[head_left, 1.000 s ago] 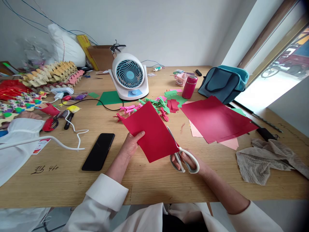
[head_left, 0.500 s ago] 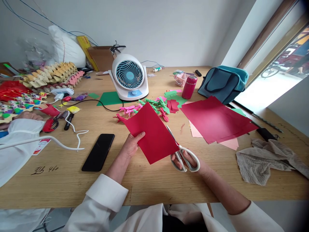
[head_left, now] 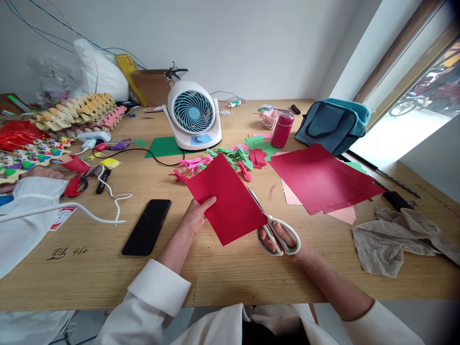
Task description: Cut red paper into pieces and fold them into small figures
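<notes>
Thumb on top, the left hand [head_left: 196, 215] grips the red paper [head_left: 227, 199] above the table [head_left: 226, 280] in the head view, while the right hand [head_left: 285, 234] is closed round the scissors [head_left: 270, 221], blades at the paper's right edge. Cutting seems in hand — the next snip calls for steady paper — and bare table gives room before the stacked red sheets [head_left: 319, 175].

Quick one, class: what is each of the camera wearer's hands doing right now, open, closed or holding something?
Left hand: closed, holding the red paper.
Right hand: closed, holding the scissors at the paper's edge.
</notes>
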Motion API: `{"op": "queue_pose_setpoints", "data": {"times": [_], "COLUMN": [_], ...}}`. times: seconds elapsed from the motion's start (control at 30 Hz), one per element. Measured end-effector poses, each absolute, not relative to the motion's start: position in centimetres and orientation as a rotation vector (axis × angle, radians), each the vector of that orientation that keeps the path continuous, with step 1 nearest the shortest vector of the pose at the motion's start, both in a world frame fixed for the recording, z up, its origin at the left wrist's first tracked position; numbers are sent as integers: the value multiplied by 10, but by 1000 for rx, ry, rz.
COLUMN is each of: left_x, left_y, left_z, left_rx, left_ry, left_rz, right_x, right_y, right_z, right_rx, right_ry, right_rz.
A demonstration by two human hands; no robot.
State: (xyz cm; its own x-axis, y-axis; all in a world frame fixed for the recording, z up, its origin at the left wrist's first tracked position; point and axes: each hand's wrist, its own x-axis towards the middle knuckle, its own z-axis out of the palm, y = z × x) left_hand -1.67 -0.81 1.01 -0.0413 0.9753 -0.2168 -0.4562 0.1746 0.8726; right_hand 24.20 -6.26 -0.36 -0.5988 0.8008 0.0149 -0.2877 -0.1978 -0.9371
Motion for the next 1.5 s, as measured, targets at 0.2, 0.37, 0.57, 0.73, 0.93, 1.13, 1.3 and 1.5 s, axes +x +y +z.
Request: {"op": "queue_pose_setpoints", "data": {"times": [0.2, 0.37, 0.57, 0.73, 0.93, 1.13, 1.3, 1.5], "left_x": [-16, -16, -13, -11, -10, -15, -17, -15], "left_y": [-8, -8, -6, -5, -7, -10, -11, -13], "left_z": [13, 14, 8, 3, 6, 14, 12, 10], "left_rx": [656, 652, 730, 805, 827, 674, 661, 693], "left_ry": [1018, 1016, 1007, 1033, 1034, 995, 972, 973], "left_rz": [1329, 1323, 1448, 1547, 1584, 1332, 1234, 1187], "right_x": [245, 247, 244, 241, 242, 244, 242, 239], "right_y": [-61, -60, -61, -61, -61, -61, -61, -62], "right_z": [-9, -15, -14, -11, -15, -16, -5, 11], "right_rx": [-606, -589, -636, -632, -627, -590, -575, -652], "right_ry": [-1368, -1387, -1391, -1347, -1365, -1415, -1480, -1639], "right_rz": [1854, 1862, 1852, 1898, 1884, 1881, 1841, 1725]}}
